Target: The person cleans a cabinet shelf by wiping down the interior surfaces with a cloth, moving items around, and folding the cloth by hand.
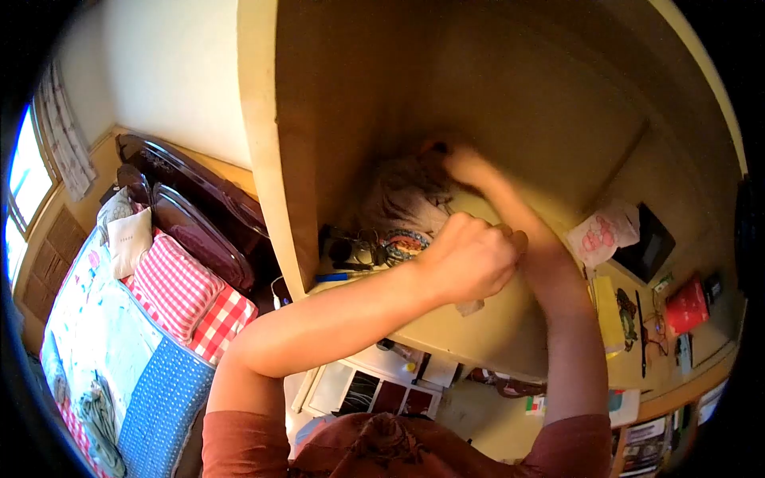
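My left hand (476,256) is closed in a fist above the shelf surface, crossing in front of my right forearm. A small pale piece (470,307) shows just below it; whether the hand holds it is unclear. Farther back in the cabinet, my right hand (454,163) is blurred at the edge of a crumpled greyish cloth (406,195), its fingers too smeared to read. Left of my left hand lie a coiled, multicoloured item (405,245), dark-framed glasses or similar small things (362,248) and a blue pen (332,277).
A pink-printed pale cloth (603,233) overlaps a black flat object (647,243) at right, near a red container (687,306) and yellow item (608,316). The cabinet's side panel (267,143) stands left. Beyond it is a bed with a checked pillow (175,285). An open drawer (382,382) sits below.
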